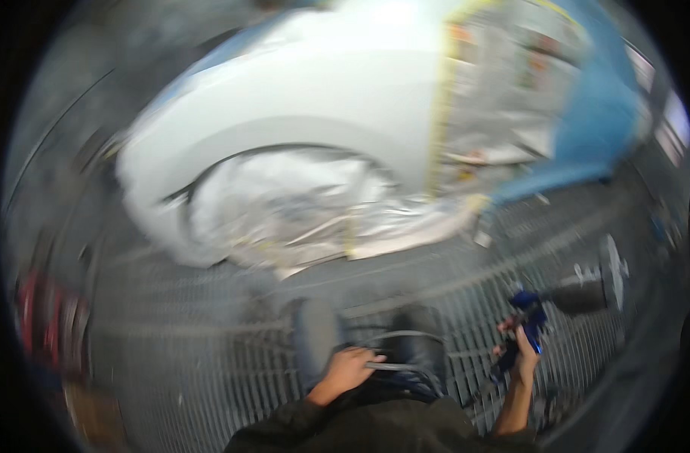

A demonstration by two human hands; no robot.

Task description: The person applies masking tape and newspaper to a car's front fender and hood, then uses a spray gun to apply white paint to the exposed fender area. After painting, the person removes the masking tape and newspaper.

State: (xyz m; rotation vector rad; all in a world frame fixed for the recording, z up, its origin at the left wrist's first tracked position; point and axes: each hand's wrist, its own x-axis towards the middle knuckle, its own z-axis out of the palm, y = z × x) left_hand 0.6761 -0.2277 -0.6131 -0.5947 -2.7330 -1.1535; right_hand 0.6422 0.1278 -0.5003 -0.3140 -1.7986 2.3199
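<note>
My right hand is closed around the handle of a blue spray gun, held out to the right over the grated floor. A dark cup sticks out from the gun to the right, with a pale disc-like end. In front of my body, my left hand is wrapped around a grey hose, which loops by my legs. Ahead stands a car with a pale white fender. Silvery masking film covers its wheel opening. Neither hand touches the car. Motion blurs the picture.
Yellow tape edges masking sheets on the car's side, and blue covered panels lie to the right. Slatted metal grating makes up the floor. A red object stands at far left, a brown box-like thing below it.
</note>
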